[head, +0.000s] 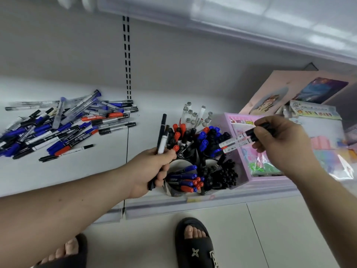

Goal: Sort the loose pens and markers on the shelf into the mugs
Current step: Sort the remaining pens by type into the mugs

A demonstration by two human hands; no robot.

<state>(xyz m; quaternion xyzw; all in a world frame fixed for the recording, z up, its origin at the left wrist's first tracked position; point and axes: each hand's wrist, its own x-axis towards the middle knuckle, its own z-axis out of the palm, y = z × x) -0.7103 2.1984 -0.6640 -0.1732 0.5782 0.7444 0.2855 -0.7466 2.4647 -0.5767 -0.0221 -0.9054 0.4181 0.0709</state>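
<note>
A big heap of loose pens and markers (63,124) lies on the left part of the white shelf (92,171). They are blue, black and red, and they cross over each other in a messy pile. One thin pen (66,152) lies a little apart at the front of the heap.

In the middle of the shelf stands a group of dark mugs (201,157), all close together and touching. They are stuffed with markers, caps up. One mug has mostly red and black caps, one has blue caps, one at the front has black caps, and one holds blue and red ones lying tilted. Behind them stands a bunch of grey-capped markers (195,116).

The left hand (154,171) is just beside the mugs. Its fingers are curled tight around a few dark pens (161,134) that stick straight up.

The right hand (280,142) hangs over the right side of the mugs. Its fingers and thumb pinch two or three white markers with dark caps (237,141), pointing left toward the mugs.

To the right lies a pink toy box (243,120), touching the mugs. Farther right are more bright packets (316,111). Below the shelf, two feet in black slippers (195,246) stand on the floor.
</note>
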